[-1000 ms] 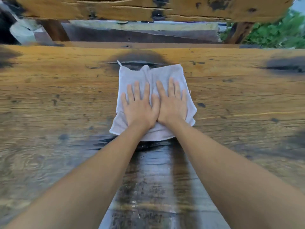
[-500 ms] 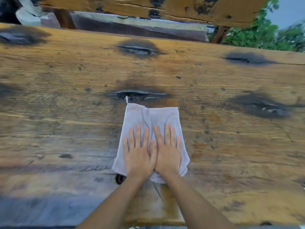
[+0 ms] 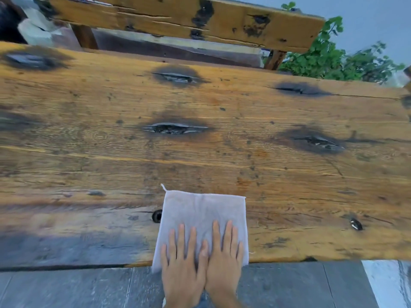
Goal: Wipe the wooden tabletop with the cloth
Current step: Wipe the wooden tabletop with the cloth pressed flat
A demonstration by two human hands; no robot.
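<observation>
A pale grey cloth (image 3: 201, 210) lies flat at the near edge of the wooden tabletop (image 3: 289, 174), its near side hanging slightly over the edge. My left hand (image 3: 182, 265) and my right hand (image 3: 224, 261) press side by side on the cloth's near half, palms down, fingers straight and slightly spread, thumbs touching. The heels of both hands reach past the table's edge. The tabletop is a worn orange-brown slab with dark knots and cracks.
A wooden bench backrest (image 3: 182, 18) stands beyond the far edge of the table. Green plants (image 3: 333, 61) grow at the far right. Grey floor tiles (image 3: 66, 287) lie below the near edge. A small hole (image 3: 157, 216) sits just left of the cloth.
Both hands have dragged the cloth toward me across the tabletop, from near the far knots to the near edge. The cloth has flattened out.
</observation>
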